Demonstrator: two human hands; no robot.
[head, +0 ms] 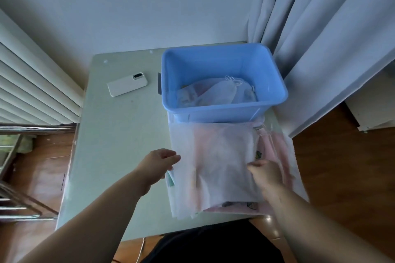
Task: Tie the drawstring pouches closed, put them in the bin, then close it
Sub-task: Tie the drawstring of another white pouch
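Head view: my left hand (159, 163) lies open, its straight fingers touching the left edge of the stack of sheer white and pink fabric drawstring pouches (186, 196) at the near right edge of the pale green counter (119, 134). My right hand (266, 174) rests on the top pouch (222, 156), but blur stops me telling whether it grips. The rectangular blue plastic bin (213, 113) stands lidless at the far right corner, with a few white pouches (215, 92) already inside. I judge the task partly done: the stack remains to tie and bin, then closing. I see no lid.
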